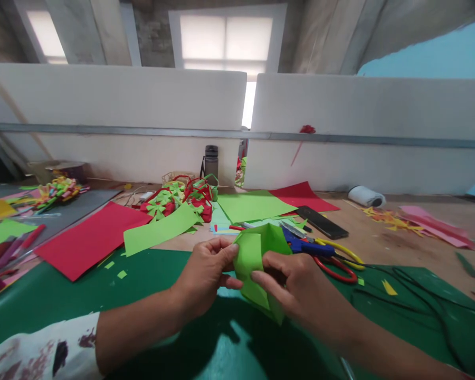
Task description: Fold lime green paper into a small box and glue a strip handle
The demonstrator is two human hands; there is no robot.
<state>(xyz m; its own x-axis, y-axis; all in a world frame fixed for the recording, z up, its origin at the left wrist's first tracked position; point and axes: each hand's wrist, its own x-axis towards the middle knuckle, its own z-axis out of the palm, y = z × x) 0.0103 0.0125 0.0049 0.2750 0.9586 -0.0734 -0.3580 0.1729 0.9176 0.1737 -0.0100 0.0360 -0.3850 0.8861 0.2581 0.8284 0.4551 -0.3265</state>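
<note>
A folded piece of light green paper [250,258] is held up above the green mat, its sides bent into an open, box-like shape. My left hand [209,269] pinches its left edge between thumb and fingers. On the right, my right hand [288,279] grips the same paper, with the thumb on the front face and the fingers partly hidden inside. Just behind my right hand lie a blue glue gun [306,247] and scissors with red handles [336,270]. A yellow handle [342,249] shows beside them.
Red paper [93,237] and a light green strip [162,229] lie left. Behind are a pile of red and green paper crafts [182,198], a dark bottle [211,161] and a green sheet [253,205]. A phone [322,221] and black cable [423,287] are right, on the green mat [142,285] side.
</note>
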